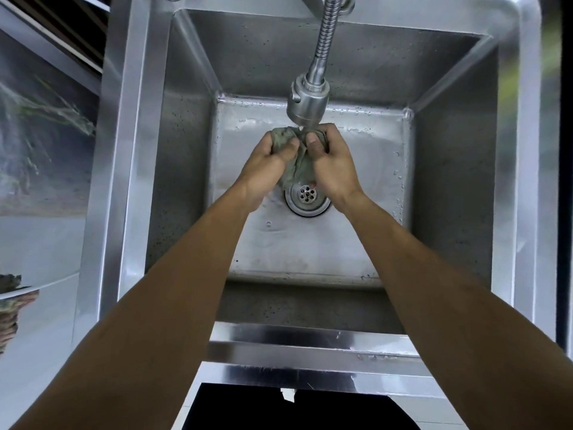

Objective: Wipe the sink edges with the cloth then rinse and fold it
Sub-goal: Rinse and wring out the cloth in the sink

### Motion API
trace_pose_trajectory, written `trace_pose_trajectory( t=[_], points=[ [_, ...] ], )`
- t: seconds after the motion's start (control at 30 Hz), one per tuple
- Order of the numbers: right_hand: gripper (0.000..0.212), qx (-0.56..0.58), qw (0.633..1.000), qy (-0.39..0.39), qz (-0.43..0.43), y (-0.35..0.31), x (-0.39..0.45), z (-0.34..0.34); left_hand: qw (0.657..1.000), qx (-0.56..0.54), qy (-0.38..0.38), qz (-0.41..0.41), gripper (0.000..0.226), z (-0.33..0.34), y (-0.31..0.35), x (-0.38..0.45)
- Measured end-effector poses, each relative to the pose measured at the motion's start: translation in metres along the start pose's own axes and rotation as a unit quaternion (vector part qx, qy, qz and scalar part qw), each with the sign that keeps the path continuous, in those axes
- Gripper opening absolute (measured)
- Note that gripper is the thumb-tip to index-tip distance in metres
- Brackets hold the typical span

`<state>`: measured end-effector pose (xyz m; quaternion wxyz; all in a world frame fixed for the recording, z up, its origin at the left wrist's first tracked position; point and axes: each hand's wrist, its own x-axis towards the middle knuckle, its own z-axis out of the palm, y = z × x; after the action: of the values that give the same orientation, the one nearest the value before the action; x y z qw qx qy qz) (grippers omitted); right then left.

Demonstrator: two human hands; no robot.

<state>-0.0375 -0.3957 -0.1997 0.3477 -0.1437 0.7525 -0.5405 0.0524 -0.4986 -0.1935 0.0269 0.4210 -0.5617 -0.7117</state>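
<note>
A wet grey-green cloth (298, 167) is bunched between both my hands over the middle of the steel sink (508, 169). My left hand (269, 164) grips its left part, thumb pressed on top. My right hand (333, 162) grips its right part. Both hold the cloth directly under the faucet head (307, 102), where a thin stream of water meets the fabric. A lower end of the cloth hangs down toward the drain (307, 198).
The flexible metal faucet hose (325, 35) comes down from the back rim. The basin is deep, with wet walls and water drops on its floor. The front rim (310, 346) lies below my forearms. A tiled wall is at the left.
</note>
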Motion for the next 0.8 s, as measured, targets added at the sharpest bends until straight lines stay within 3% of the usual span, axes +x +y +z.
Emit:
trace_pose_trajectory(
  t=[0.1,0.4,0.67,0.8],
  points=[
    [0.012,0.041,0.999,-0.016,0.02,-0.005,-0.005,0.007,0.997,0.048,0.041,0.047,0.019,0.0,-0.001,0.002],
    [0.018,-0.095,0.99,0.022,-0.104,0.003,-0.021,0.01,0.967,0.191,0.12,0.114,0.029,0.014,-0.011,-0.006],
    [0.014,-0.127,0.986,0.069,-0.081,-0.007,-0.009,0.021,0.965,0.172,0.146,0.133,0.023,0.016,-0.003,-0.001],
    [0.015,-0.105,0.992,0.045,-0.048,-0.007,-0.013,0.02,0.971,0.157,0.138,0.114,0.025,0.011,-0.001,-0.004]
  ],
)
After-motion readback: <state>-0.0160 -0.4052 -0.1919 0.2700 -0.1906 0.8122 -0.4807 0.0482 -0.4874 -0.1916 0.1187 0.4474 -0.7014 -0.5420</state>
